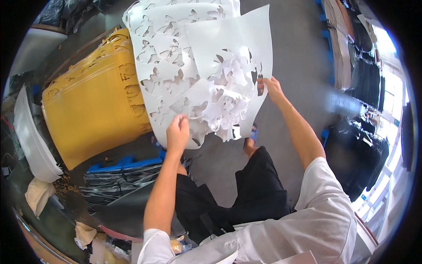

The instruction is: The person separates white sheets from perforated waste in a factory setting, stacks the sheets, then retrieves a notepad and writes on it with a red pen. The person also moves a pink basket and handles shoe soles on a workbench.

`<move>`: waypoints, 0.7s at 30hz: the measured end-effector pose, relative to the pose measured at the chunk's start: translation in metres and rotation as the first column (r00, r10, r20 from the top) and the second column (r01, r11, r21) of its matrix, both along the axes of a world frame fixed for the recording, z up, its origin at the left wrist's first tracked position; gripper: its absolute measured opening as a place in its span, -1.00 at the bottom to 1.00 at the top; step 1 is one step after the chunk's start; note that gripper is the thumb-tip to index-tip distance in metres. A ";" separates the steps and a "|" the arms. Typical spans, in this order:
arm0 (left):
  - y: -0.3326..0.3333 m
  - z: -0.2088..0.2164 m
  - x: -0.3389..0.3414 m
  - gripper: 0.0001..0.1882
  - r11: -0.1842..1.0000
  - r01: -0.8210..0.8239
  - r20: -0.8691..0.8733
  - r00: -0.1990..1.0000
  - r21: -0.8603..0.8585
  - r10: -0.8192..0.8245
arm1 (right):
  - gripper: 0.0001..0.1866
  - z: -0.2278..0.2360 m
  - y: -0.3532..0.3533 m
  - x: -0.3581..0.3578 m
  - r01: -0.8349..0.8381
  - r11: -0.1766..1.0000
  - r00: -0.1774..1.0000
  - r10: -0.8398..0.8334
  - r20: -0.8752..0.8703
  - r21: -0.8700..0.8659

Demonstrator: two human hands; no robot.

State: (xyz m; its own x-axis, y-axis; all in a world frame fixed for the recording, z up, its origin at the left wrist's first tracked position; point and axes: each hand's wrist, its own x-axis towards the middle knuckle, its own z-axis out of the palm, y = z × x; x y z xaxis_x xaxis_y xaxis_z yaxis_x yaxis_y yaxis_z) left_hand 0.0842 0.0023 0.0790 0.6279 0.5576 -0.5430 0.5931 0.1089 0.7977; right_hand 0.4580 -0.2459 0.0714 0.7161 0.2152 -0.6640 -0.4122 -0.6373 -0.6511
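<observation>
A white sheet [235, 35] with cut-out holes is raised in front of me, its right edge curving upward. My right hand [271, 89] grips that edge, with fingers at a cut-out hole. A bunch of tangled white cut scraps [226, 99] lies over the sheet's middle. My left hand [177, 132] is closed at the near left side, its fingertips against the white material; exactly which layer they pinch is partly hidden. Behind and below lies a stack of white die-cut sheets [154, 53] with rows of holes.
Left of the white stack stands a pile of yellow sheets [94, 110] with cut edges. Dark sheets lie on a blue pallet [125, 163] near my left leg. White sheets [33, 132] stand at far left. Along the right are stacked brown sheets [340, 53] and a black-wrapped pile [351, 154].
</observation>
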 end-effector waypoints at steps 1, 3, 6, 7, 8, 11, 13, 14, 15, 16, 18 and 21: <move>0.004 -0.013 0.028 -0.67 0.999 0.017 0.002 1.000 0.034 -0.017 | -0.63 0.000 -0.002 0.003 0.019 1.000 0.999 -0.019 -0.049 0.012; 0.004 -0.049 0.086 -0.59 0.956 0.057 0.066 0.995 0.286 -0.078 | -0.67 -0.001 -0.010 0.009 0.078 0.997 0.985 -0.077 -0.154 0.002; -0.006 -0.108 0.160 -0.43 0.923 0.237 -0.246 0.955 0.305 -0.164 | -0.69 -0.011 -0.024 0.022 -0.088 0.996 0.974 0.093 -0.205 0.033; -0.012 -0.125 0.178 -0.38 0.931 0.261 -0.345 0.924 0.256 -0.165 | -0.68 -0.016 -0.029 0.026 -0.179 0.984 0.966 0.175 -0.191 -0.003; -0.014 -0.139 0.198 -0.33 0.939 0.265 -0.436 0.888 0.217 -0.150 | -0.65 -0.019 -0.034 0.035 -0.182 0.982 0.957 0.189 -0.219 0.049; -0.022 -0.151 0.236 -0.32 1.000 0.006 -0.462 0.887 -0.018 -0.014 | -0.50 -0.022 -0.054 0.064 -0.151 0.980 0.943 0.182 -0.277 0.131; -0.039 -0.135 0.247 -0.45 0.999 -0.048 -0.347 0.936 0.020 0.052 | -0.44 -0.022 -0.064 0.090 -0.096 0.988 0.936 0.131 -0.326 0.121; -0.049 -0.121 0.253 -0.52 0.993 -0.011 -0.427 0.902 0.119 0.061 | -0.42 -0.021 -0.066 0.098 -0.096 0.988 0.921 0.136 -0.366 0.125; -0.064 -0.105 0.259 -0.59 0.971 0.039 -0.472 0.878 0.237 0.080 | -0.41 -0.021 -0.066 0.107 -0.072 0.992 0.912 0.107 -0.396 0.101; -0.079 -0.087 0.264 -0.62 0.834 0.312 -0.579 0.815 0.455 0.010 | -0.43 -0.020 -0.065 0.111 -0.030 0.989 0.900 0.091 -0.427 0.147; -0.112 -0.054 0.281 -0.64 0.617 0.257 -0.412 0.903 0.744 0.121 | -0.45 -0.018 -0.061 0.114 -0.144 0.972 0.881 0.210 -0.424 0.184; -0.154 -0.010 0.317 -0.67 0.385 0.096 -0.162 0.976 0.918 0.145 | -0.49 -0.008 -0.062 0.110 -0.134 0.960 0.880 0.230 -0.416 0.247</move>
State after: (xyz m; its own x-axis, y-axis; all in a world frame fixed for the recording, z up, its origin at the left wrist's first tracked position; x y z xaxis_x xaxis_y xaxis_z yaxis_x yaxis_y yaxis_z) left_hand 0.4010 -0.1514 0.0691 0.5599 0.8007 0.2132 0.7454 -0.5991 0.2924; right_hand 0.5676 -0.3079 0.0639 0.2983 0.4781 -0.8261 -0.5743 -0.6014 -0.5554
